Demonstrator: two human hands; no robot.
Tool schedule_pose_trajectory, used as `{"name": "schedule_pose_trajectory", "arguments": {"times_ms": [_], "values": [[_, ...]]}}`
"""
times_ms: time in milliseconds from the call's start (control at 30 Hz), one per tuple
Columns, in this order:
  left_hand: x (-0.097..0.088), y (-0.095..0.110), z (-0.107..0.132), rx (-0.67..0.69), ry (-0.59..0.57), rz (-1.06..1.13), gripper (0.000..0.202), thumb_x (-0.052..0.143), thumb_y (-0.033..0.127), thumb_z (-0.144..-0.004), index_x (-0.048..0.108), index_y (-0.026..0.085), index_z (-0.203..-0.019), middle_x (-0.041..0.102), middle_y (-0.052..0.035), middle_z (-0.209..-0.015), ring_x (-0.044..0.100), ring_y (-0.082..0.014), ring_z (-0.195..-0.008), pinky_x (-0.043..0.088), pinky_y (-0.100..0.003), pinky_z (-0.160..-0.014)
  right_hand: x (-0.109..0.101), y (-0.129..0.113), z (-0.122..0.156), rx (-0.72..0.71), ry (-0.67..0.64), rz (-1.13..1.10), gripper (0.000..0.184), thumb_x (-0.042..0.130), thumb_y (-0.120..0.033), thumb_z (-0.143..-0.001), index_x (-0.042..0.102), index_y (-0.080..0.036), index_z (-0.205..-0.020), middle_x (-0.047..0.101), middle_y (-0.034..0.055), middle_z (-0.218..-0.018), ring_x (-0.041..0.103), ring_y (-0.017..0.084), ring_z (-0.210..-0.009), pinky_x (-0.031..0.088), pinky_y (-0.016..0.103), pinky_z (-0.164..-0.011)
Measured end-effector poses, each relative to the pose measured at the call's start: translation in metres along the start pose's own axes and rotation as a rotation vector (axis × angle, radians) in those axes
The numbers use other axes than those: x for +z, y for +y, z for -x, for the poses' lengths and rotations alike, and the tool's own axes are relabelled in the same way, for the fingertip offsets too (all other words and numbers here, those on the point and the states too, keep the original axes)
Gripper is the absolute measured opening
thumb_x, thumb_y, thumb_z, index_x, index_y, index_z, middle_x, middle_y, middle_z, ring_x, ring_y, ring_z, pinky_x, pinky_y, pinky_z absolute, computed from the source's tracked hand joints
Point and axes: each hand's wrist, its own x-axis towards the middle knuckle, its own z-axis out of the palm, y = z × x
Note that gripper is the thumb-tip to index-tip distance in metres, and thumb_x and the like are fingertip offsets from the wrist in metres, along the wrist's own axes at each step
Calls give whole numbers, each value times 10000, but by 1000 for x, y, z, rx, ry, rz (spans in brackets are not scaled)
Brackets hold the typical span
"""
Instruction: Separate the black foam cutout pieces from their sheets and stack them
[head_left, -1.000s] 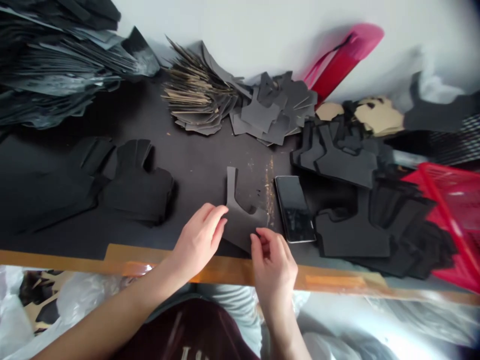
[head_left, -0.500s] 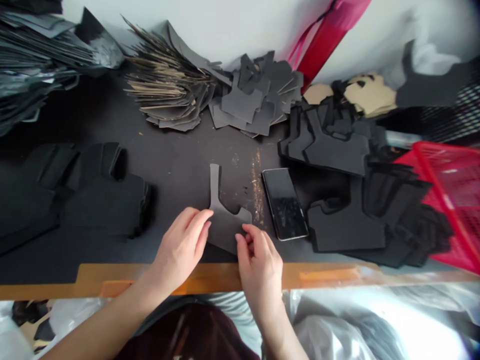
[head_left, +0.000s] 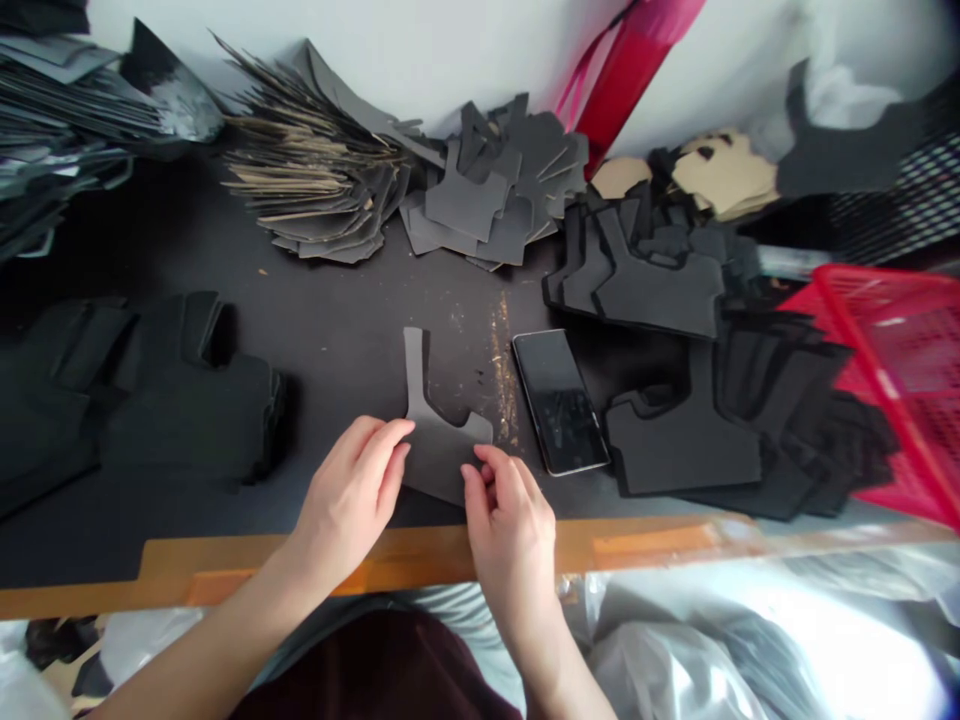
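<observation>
- While two hands work at the near edge of the surface, one gray cut-out piece lies flat between them, its narrow strip pointing away.
- Over on the left hand, the fingers are stretched out loose. Their tips rest on the piece's left edge and grip nothing.
- Now the right hand: fingers curled, thumb and forefinger pinching the piece's lower right corner.
- One phone, screen dark, lies just right of the piece, not touching it.
- Two fanned heaps sit at the back, one tan-edged heap and one gray heap.
- One red basket sits at the far right.
</observation>
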Motion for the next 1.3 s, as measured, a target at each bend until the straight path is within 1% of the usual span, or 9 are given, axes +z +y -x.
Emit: {"name": "schedule_pose_trajectory", "arguments": {"times_ms": [167, 267, 367, 500, 733, 1000, 1167, 1300], "values": [[0, 1, -1, 0, -16, 1, 228, 463, 103, -909, 507, 157, -1127, 561, -51, -880, 552, -149, -778, 464, -267, -752, 1, 0, 0, 5, 2, 0, 212, 451, -232, -912, 623, -139, -994, 621, 30, -764, 589, 121, -621, 464, 232, -568], [1, 1, -1, -2, -23, 0, 226, 454, 105, -914, 503, 153, -1129, 559, -54, -876, 552, -151, -785, 471, -273, -753, 2, 0, 0, -9, 27, 19, 221, 448, -242, -911, 632, -137, -974, 623, 29, -748, 582, 117, -596, 456, 230, -551], [0, 2, 0, -2, -24, 1, 221, 436, 113, -922, 496, 161, -1129, 555, -52, -867, 552, -153, -785, 481, -277, -751, 3, 0, -1, -27, 44, 48, 233, 449, -259, -910, 641, -135, -956, 621, 27, -726, 570, 114, -563, 433, 227, -514], [0, 4, 0, -9, -29, -5, 218, 416, 125, -929, 486, 173, -1130, 561, -56, -876, 554, -156, -789, 490, -278, -745, 4, 1, -3, -28, 35, 81, 208, 481, -266, -893, 644, -143, -934, 610, 15, -698, 553, 108, -533, 397, 221, -476], [1, 4, -2, -16, -61, -59, 209, 381, 128, -936, 510, 152, -1098, 553, -63, -868, 545, -172, -800, 491, -292, -751, 4, 3, -4, -63, 44, 94, 225, 483, -302, -887, 636, -141, -922, 592, 8, -672, 541, 105, -534, 408, 227, -501], [2, 4, -3, 5, -116, -140, 244, 348, 145, -942, 533, 113, -1097, 529, -79, -875, 520, -193, -809, 476, -298, -756, 5, 4, -5, -45, 18, 74, 215, 537, -323, -854, 628, -139, -915, 573, 1, -664, 512, 107, -544, 411, 240, -549], [3, 3, -2, 15, -117, -166, 250, 336, 143, -940, 531, 119, -1093, 519, -78, -869, 519, -197, -799, 476, -306, -742, 4, 3, -7, -21, 1, 78, 211, 543, -346, -839, 611, -157, -902, 561, -8, -655, 532, 123, -581, 399, 244, -555], [4, 3, -2, 38, -128, -191, 253, 335, 108, -925, 524, 127, -1092, 516, -78, -875, 514, -199, -806, 478, -313, -743, 5, 3, -9, -37, 3, 82, 224, 521, -370, -844, 598, -165, -891, 552, -10, -632, 531, 132, -586, 387, 245, -551]]}}
